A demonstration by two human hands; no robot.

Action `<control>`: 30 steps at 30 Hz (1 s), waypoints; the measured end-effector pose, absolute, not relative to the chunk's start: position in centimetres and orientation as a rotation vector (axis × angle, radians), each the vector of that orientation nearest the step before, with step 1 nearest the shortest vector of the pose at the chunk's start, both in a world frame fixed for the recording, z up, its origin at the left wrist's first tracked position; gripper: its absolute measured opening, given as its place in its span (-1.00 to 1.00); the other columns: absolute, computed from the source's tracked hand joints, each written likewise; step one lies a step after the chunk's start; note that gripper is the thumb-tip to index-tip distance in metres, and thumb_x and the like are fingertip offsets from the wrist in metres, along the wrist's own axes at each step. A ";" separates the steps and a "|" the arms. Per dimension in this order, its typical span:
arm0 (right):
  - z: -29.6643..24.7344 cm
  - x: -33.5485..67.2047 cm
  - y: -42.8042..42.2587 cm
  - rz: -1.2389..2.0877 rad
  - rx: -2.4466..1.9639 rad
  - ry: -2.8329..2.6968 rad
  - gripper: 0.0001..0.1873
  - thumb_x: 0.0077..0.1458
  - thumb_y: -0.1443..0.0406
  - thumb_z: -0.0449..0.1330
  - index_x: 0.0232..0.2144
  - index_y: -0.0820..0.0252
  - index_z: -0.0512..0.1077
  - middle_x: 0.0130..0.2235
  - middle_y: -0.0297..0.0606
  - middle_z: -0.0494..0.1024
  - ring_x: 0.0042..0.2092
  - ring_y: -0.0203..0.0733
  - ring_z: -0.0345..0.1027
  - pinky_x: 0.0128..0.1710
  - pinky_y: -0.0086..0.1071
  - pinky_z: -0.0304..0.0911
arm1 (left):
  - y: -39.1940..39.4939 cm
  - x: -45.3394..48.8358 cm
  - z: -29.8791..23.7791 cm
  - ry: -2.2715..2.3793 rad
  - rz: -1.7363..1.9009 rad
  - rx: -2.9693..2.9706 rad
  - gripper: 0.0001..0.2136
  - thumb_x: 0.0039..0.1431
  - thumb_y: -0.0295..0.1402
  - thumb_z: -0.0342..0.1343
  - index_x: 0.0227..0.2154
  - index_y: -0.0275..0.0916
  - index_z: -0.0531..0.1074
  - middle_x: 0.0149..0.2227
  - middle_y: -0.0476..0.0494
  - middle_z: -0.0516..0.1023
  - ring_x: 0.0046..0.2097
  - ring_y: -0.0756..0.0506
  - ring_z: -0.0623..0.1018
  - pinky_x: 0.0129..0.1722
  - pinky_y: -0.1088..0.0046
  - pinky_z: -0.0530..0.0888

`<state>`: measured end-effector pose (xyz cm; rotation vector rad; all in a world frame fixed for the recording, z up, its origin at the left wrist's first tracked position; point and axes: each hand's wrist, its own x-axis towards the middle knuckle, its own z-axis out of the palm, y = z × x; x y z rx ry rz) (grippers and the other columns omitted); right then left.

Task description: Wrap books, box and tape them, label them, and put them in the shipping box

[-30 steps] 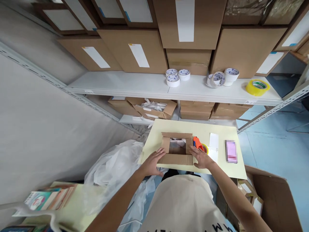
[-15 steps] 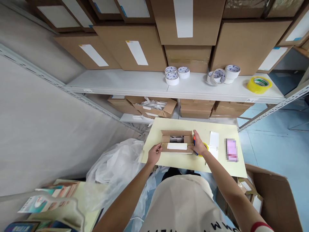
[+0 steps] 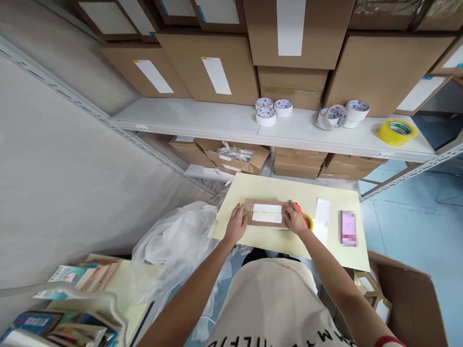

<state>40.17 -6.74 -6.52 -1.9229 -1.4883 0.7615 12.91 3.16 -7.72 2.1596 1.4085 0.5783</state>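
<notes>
Tabletop (image 3: 265, 187): left hand (image 3: 236, 224), right hand (image 3: 294, 218), half-curled, touch carton (image 3: 267, 223).

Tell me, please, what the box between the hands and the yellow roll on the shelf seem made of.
The box: matte cardboard, most likely, judging by its dull brown folded flaps. The yellow roll: probably smooth plastic tape; its side looks glossy.

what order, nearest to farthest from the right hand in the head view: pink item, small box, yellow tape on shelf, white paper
1. Small box, touched by the right hand, on its left
2. White paper, right of the hand
3. Pink item, farther right
4. Yellow tape, up on the shelf
</notes>
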 end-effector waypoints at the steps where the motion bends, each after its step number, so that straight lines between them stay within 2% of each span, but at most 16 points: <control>1: -6.7 40.1 -6.8 0.744 -1.928 -1.462 -0.79 0.20 0.34 0.08 -0.15 0.12 0.46 0.32 -0.09 0.19 0.21 -0.02 0.29 0.10 -0.11 0.31 | 3.3 13.3 -7.7 1.375 0.541 2.217 -0.46 0.21 -0.24 0.01 0.25 -0.28 0.21 0.35 -0.33 0.15 0.34 -0.31 0.21 0.24 0.07 0.30; 3: -7.1 39.9 -7.0 0.695 -1.929 -1.390 -0.75 0.19 0.31 0.09 -0.09 0.11 0.44 0.32 -0.09 0.20 0.20 -0.02 0.30 0.11 -0.10 0.31 | 3.4 14.0 -7.8 1.333 0.443 2.258 -0.38 0.19 -0.14 0.04 0.28 -0.28 0.15 0.39 -0.35 0.03 0.36 -0.34 0.14 0.23 0.07 0.30; 5: -7.7 39.5 -7.7 0.654 -1.918 -1.304 -0.63 0.20 0.27 0.08 0.05 0.12 0.37 0.29 -0.07 0.24 0.21 0.00 0.28 0.15 -0.07 0.28 | 3.3 14.4 -8.2 1.335 0.380 2.236 -0.32 0.20 -0.10 0.04 0.31 -0.30 0.08 0.39 -0.39 -0.01 0.34 -0.34 0.19 0.20 0.12 0.35; 8: -9.3 38.3 -9.4 0.625 -1.891 -1.230 -0.43 0.25 0.23 -0.01 0.28 0.20 0.10 0.28 0.00 0.26 0.27 0.01 0.20 0.22 -0.02 0.20 | 2.8 14.4 -8.8 1.362 0.371 2.219 -0.32 0.21 -0.08 0.01 0.31 -0.32 0.06 0.39 -0.40 0.01 0.33 -0.31 0.23 0.19 0.18 0.36; 10: -10.5 37.0 -10.3 0.598 -1.875 -1.247 -0.34 0.28 0.22 -0.08 0.36 0.25 -0.12 0.34 0.03 0.13 0.35 0.01 0.03 0.27 0.02 0.10 | 2.4 14.2 -9.2 1.365 0.375 2.230 -0.33 0.22 -0.08 0.01 0.30 -0.34 0.08 0.38 -0.40 0.03 0.33 -0.30 0.21 0.21 0.19 0.34; 12: -11.5 35.8 -10.7 0.570 -1.872 -1.281 -0.27 0.31 0.19 -0.10 0.39 0.27 -0.30 0.41 0.03 -0.09 0.42 0.01 -0.21 0.31 0.05 -0.01 | 2.2 14.0 -9.4 1.362 0.382 2.241 -0.35 0.23 -0.09 -0.01 0.29 -0.33 0.10 0.38 -0.39 0.05 0.33 -0.29 0.22 0.21 0.20 0.34; 15: -12.3 35.1 -10.1 0.580 -1.884 -1.313 -0.21 0.32 0.15 -0.12 0.38 0.30 -0.44 0.43 0.05 -0.27 0.44 0.03 -0.39 0.33 0.08 -0.08 | 2.3 13.9 -9.6 1.343 0.406 2.243 -0.37 0.24 -0.09 -0.02 0.29 -0.31 0.11 0.37 -0.37 0.07 0.33 -0.28 0.23 0.23 0.18 0.32; 20: -11.5 36.1 -8.8 0.662 -1.889 -1.368 -0.18 0.32 0.16 -0.09 0.38 0.24 -0.51 0.43 0.05 -0.30 0.44 0.05 -0.42 0.33 0.10 -0.10 | 2.9 13.6 -9.8 1.322 0.439 2.202 -0.38 0.26 -0.11 -0.04 0.30 -0.30 0.10 0.37 -0.36 0.06 0.34 -0.26 0.20 0.26 0.16 0.27; 24: -10.2 36.6 -9.0 0.693 -1.904 -1.465 0.02 0.22 0.18 0.13 0.36 0.09 -0.58 0.43 -0.01 -0.52 0.43 0.10 -0.43 0.29 0.07 0.01 | 3.6 13.4 -9.7 1.302 0.419 2.179 -0.38 0.26 -0.12 -0.04 0.32 -0.30 0.07 0.38 -0.35 0.04 0.35 -0.25 0.19 0.28 0.18 0.24; 27: -9.3 36.9 -8.8 0.692 -1.930 -1.576 0.11 0.10 0.31 0.24 0.37 -0.03 -0.50 0.42 -0.10 -0.59 0.43 0.11 -0.32 0.25 -0.01 0.10 | 4.5 13.5 -9.2 1.282 0.381 2.182 -0.38 0.28 -0.13 -0.06 0.33 -0.28 0.04 0.39 -0.33 0.02 0.35 -0.23 0.17 0.27 0.21 0.25; 30: -9.0 37.0 -8.0 0.679 -2.009 -1.646 0.00 0.10 0.42 0.19 0.39 0.01 -0.32 0.44 -0.14 -0.45 0.41 0.08 -0.18 0.22 -0.10 0.18 | 5.2 13.8 -8.7 1.268 0.357 2.249 -0.40 0.30 -0.14 -0.10 0.34 -0.27 0.03 0.40 -0.33 -0.04 0.37 -0.24 0.13 0.26 0.20 0.25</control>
